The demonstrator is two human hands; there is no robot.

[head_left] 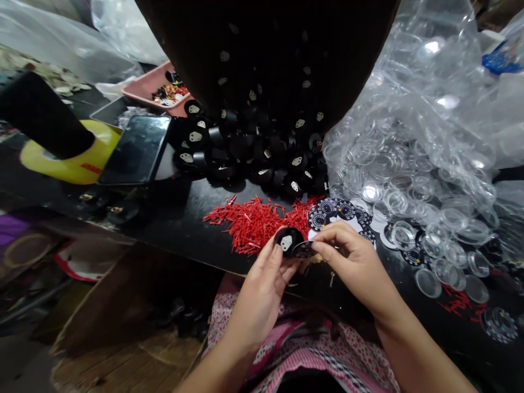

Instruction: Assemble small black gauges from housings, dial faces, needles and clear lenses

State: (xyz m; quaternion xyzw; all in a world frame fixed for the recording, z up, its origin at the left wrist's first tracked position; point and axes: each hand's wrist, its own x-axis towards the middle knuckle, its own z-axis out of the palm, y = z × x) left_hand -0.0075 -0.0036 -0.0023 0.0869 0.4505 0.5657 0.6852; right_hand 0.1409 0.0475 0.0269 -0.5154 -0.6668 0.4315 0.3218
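Note:
My left hand [262, 286] is wrapped around a small black round casing [286, 240] with a pale plate inside it. Between the thumb and fingers of my right hand [352, 259] is a thin dark disc [303, 249], tilted at the casing's right edge; whether the two touch I cannot tell. Just beyond my hands lies a heap of small red pointers [256, 224]. Printed black dial discs [346, 210] are spread beside the heap, near my right fingers.
Many black casings [245, 147] pour from a big dark sack [270, 49] at the back. Clear round covers [409, 188] spill from a plastic bag [442, 103] on the right. A phone [137, 150], a yellow tape roll [96, 147] and a pink tray [141, 84] stand at left.

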